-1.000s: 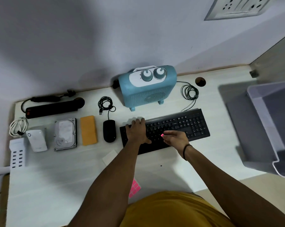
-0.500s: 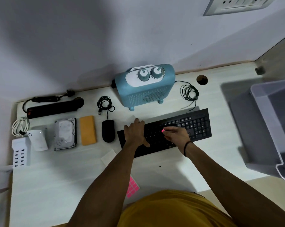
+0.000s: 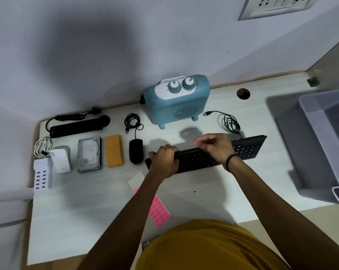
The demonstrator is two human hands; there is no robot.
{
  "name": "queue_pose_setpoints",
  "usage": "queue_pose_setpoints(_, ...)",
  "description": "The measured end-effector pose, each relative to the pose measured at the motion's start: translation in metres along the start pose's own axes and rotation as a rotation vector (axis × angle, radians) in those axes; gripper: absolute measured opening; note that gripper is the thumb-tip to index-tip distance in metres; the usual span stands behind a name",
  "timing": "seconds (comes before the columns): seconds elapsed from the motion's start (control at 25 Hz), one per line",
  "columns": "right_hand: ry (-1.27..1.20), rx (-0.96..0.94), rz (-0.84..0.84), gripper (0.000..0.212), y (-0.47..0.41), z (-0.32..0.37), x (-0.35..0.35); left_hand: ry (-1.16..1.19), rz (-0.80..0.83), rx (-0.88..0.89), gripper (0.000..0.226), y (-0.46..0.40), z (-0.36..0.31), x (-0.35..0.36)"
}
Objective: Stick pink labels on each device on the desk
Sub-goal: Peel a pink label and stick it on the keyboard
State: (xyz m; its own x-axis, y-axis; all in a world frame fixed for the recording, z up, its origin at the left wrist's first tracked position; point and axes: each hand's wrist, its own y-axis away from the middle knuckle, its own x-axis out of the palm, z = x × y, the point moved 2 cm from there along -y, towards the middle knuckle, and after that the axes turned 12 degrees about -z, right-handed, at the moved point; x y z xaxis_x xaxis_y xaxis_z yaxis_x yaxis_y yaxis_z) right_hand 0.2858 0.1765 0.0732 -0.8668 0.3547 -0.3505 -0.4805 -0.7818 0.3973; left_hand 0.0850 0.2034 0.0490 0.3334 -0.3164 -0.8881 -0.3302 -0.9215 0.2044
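Our left hand (image 3: 164,162) grips the black keyboard's (image 3: 246,148) left end while our right hand (image 3: 215,147) pinches a pink label (image 3: 195,142) above it.

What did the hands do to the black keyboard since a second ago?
The left hand, which lay flat on the black keyboard, now grips its far edge and tips that edge up off the white desk. The right hand moved to behind that raised edge, still pinching the small pink label. The blue heater, black mouse and pink label sheet stayed put.
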Motion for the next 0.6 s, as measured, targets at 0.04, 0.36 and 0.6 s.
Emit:
queue_pose_setpoints(0.04, 0.07, -0.022, 0.029, 0.008, 0.002, 0.001, 0.0, 0.047, -0.011, 0.006, 0.024, 0.011, 0.002, 0.001)
queue_pose_setpoints(0.36, 0.327, -0.062, 0.088, 0.009, 0.022, -0.006, 0.007, 0.049, -0.171, 0.023, 0.035, 0.075, -0.017, 0.022)
queue_pose_setpoints(0.6, 0.503, 0.042, 0.173, 0.019, 0.029, -0.034, 0.007, -0.014, -0.122, 0.012, 0.037, 0.095, -0.008, 0.046)
